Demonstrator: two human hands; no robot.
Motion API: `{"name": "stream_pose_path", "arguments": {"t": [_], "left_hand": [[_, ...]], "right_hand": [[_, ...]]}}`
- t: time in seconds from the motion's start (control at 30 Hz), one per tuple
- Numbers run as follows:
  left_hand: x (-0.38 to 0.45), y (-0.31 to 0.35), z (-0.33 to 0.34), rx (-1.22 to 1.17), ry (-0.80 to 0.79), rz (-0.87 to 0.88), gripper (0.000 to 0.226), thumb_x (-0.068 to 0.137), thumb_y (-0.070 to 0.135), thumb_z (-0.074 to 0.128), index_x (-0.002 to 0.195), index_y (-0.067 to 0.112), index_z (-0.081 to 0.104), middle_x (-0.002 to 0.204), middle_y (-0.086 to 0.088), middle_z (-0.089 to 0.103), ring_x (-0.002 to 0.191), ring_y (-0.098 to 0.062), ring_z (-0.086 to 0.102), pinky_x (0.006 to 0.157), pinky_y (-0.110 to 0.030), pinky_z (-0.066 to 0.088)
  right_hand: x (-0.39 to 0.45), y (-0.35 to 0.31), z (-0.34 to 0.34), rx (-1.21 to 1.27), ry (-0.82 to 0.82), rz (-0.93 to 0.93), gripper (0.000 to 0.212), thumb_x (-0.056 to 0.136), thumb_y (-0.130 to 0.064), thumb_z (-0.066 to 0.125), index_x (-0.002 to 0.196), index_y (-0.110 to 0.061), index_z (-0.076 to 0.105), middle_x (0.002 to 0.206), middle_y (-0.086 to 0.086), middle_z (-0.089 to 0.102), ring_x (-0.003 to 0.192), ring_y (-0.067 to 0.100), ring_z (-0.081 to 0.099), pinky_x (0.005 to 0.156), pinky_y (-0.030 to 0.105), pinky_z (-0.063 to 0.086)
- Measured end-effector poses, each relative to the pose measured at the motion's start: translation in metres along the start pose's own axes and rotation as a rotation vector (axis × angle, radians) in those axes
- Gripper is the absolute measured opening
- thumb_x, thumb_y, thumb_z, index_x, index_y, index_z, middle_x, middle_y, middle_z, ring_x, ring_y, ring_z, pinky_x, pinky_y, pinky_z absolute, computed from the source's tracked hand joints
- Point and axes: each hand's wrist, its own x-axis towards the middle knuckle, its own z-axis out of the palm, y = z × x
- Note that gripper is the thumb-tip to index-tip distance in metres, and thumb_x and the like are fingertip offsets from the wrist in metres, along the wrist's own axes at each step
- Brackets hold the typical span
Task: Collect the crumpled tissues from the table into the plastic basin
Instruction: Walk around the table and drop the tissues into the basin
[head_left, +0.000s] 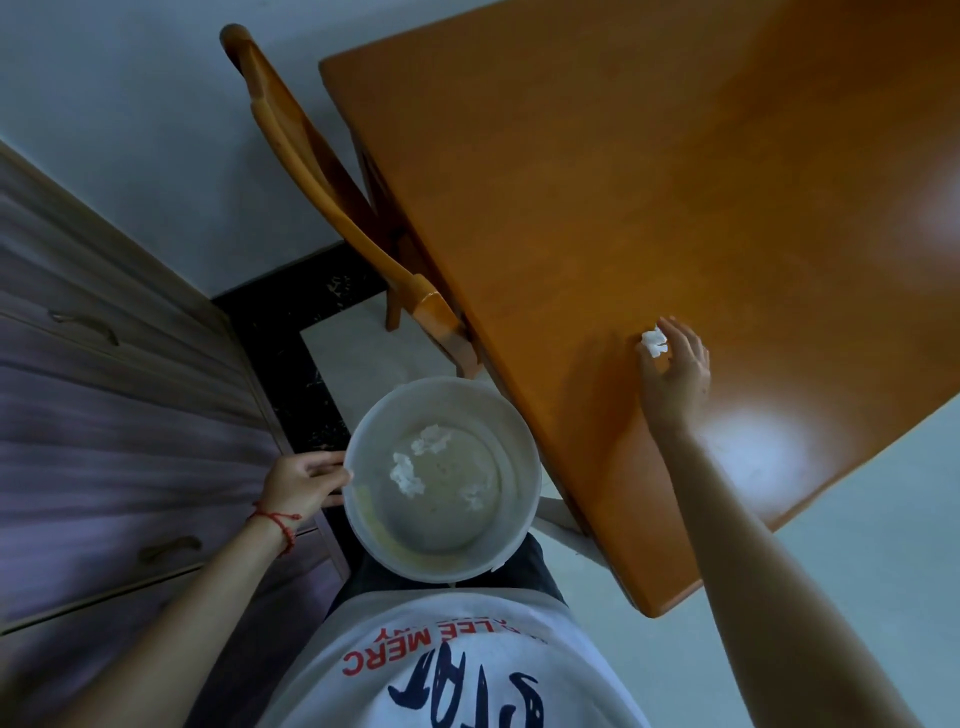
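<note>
Pinched in the fingertips of the right hand (675, 369), a crumpled tissue (653, 343) is held at the table (597, 182). By its rim the basin (524, 441) is gripped in the left hand (301, 480), below the table's edge, to the left of the tissue and nearer the body.

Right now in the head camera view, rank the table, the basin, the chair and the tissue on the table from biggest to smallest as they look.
1. table, by far the largest
2. basin
3. chair; it is partly hidden under the table, so its place against the basin is unsure
4. tissue, smallest, at the right hand's fingertips
</note>
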Motion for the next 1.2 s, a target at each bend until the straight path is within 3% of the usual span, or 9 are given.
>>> {"name": "stream_pose_path", "arguments": {"t": [0.17, 0.4, 0.63, 0.87, 0.97, 1.07, 1.2], "left_hand": [[0.001, -0.002, -0.001, 0.015, 0.015, 0.011, 0.028, 0.076, -0.006, 0.063, 0.103, -0.002, 0.065, 0.073, -0.006, 0.067, 0.067, -0.015, 0.064, 0.046, -0.014, 0.052], [0.004, -0.002, 0.000, 0.012, 0.016, 0.004, 0.026, 0.076, -0.006, 0.063, 0.101, 0.000, 0.066, 0.073, -0.003, 0.067, 0.057, -0.007, 0.066, 0.046, -0.014, 0.051], [0.003, -0.003, 0.000, -0.002, 0.006, -0.008, 0.028, 0.076, -0.006, 0.062, 0.104, -0.002, 0.064, 0.073, -0.006, 0.066, 0.067, -0.016, 0.063, 0.046, -0.015, 0.052], [0.002, -0.004, -0.001, -0.013, -0.019, -0.013, 0.030, 0.077, -0.005, 0.062, 0.107, -0.002, 0.063, 0.078, -0.006, 0.067, 0.071, -0.017, 0.064, 0.049, -0.017, 0.055], [0.001, -0.004, -0.002, -0.006, -0.022, -0.007, 0.029, 0.077, -0.004, 0.062, 0.106, 0.000, 0.063, 0.076, -0.005, 0.067, 0.068, -0.013, 0.064, 0.048, -0.015, 0.053], [0.001, -0.005, -0.002, -0.015, -0.028, -0.005, 0.029, 0.077, -0.005, 0.062, 0.105, -0.001, 0.063, 0.076, -0.005, 0.067, 0.069, -0.015, 0.065, 0.048, -0.016, 0.053], [0.000, -0.008, -0.004, -0.024, -0.033, -0.003, 0.030, 0.077, -0.005, 0.062, 0.106, -0.002, 0.063, 0.076, -0.006, 0.067, 0.070, -0.017, 0.065, 0.048, -0.017, 0.054]], "right_hand": [[0.025, 0.007, 0.012, -0.193, -0.189, 0.012, 0.044, 0.088, -0.015, 0.055, 0.131, -0.016, 0.046, 0.148, 0.005, 0.035, 0.138, 0.025, 0.022, 0.109, 0.047, 0.030], [0.012, 0.012, 0.018, -0.154, -0.164, 0.002, 0.031, 0.090, -0.004, 0.043, 0.117, -0.006, 0.058, 0.130, 0.013, 0.053, 0.122, 0.030, 0.038, 0.102, 0.038, 0.033], [-0.037, -0.019, 0.025, 0.014, -0.123, -0.049, 0.024, 0.087, -0.003, 0.051, 0.108, -0.004, 0.063, 0.111, 0.015, 0.064, 0.106, 0.026, 0.054, 0.088, 0.029, 0.039], [-0.127, -0.063, 0.055, 0.193, -0.344, -0.283, 0.020, 0.081, -0.001, 0.063, 0.100, -0.005, 0.066, 0.101, 0.011, 0.068, 0.096, 0.021, 0.060, 0.085, 0.032, 0.050], [-0.149, -0.066, 0.065, 0.169, -0.489, -0.290, 0.026, 0.083, -0.009, 0.063, 0.109, -0.008, 0.063, 0.110, 0.009, 0.066, 0.104, 0.019, 0.058, 0.091, 0.032, 0.049], [-0.156, -0.061, 0.069, 0.083, -0.618, -0.248, 0.043, 0.083, -0.024, 0.065, 0.124, -0.016, 0.053, 0.131, 0.002, 0.056, 0.125, 0.014, 0.045, 0.103, 0.021, 0.032], [-0.156, -0.052, 0.060, 0.061, -0.584, -0.232, 0.050, 0.082, -0.029, 0.066, 0.128, -0.015, 0.050, 0.137, 0.003, 0.050, 0.132, 0.015, 0.037, 0.107, 0.023, 0.026]]}}
